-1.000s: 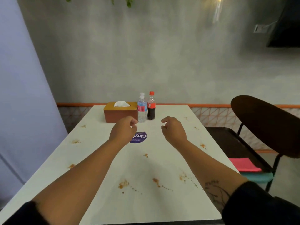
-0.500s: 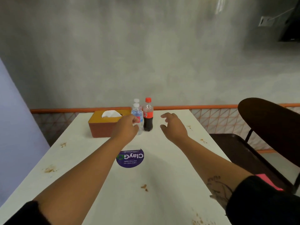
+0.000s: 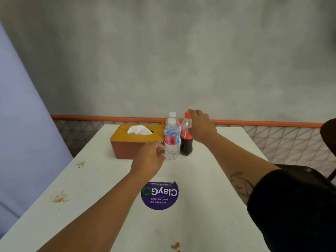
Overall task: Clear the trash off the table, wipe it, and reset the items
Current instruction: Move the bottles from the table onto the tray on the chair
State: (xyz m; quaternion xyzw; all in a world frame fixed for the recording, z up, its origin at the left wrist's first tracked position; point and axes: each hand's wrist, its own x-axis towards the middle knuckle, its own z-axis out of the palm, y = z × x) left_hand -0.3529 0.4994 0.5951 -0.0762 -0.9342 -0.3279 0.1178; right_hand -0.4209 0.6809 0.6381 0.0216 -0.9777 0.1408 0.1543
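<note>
At the far end of the white table (image 3: 209, 206) a cola bottle (image 3: 185, 142) with a red cap stands next to a clear water bottle (image 3: 171, 142). A second water bottle (image 3: 172, 114) shows behind it. My right hand (image 3: 201, 127) is at the cola bottle's right side, its fingertips arched over the cap. My left hand (image 3: 148, 159) hangs with loosely curled fingers just left of the front water bottle's lower half; whether it touches is unclear. An orange-topped tissue box (image 3: 127, 144) sits left of the bottles.
Brown stains mark the table at the left edge (image 3: 81, 164), lower left (image 3: 60, 198) and near edge (image 3: 175, 246). A round purple sticker (image 3: 160, 195) lies mid-table. A dark chair (image 3: 329, 135) stands on the right. An orange rail (image 3: 109, 117) and grey wall lie behind.
Both hands have reached farther across the table. The right hand rose from beside the cola bottle to its cap. The left hand dropped to the water bottle's lower half. The view moved closer.
</note>
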